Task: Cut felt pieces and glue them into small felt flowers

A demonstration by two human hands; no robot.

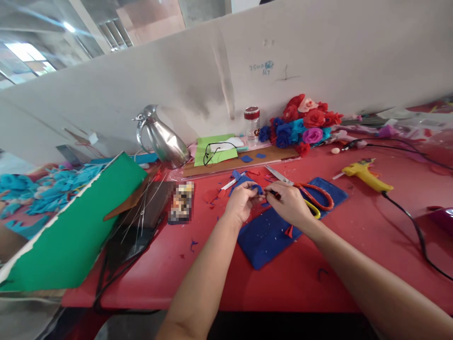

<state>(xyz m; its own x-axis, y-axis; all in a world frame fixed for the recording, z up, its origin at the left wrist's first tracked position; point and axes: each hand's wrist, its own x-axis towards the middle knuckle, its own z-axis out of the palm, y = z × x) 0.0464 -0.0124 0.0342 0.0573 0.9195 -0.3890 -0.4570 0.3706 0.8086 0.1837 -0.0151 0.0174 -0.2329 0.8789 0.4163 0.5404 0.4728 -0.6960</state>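
Note:
Pinched in my left hand (243,202) is a small piece of blue fabric (257,189), bunched at the fingertips. My right hand (286,200) meets it from the right, its fingers closed at the edge of the same piece; whether they grip it or something thin is too small to tell. Beneath both hands lies a folded blue cloth (264,243) flat on the red table. Scissors (320,196) with red and yellow handles rest on that cloth beside my right hand, blades pointing away to the left. A white pen (230,183) lies just beyond my left hand.
A yellow glue gun (368,174) with a black cord lies right. Fabric roses (304,123) and a lidded glass jar (252,125) stand by the wall. Left are a steel jug (163,139), a phone (181,203), a black bag (134,226) and a green board (81,226).

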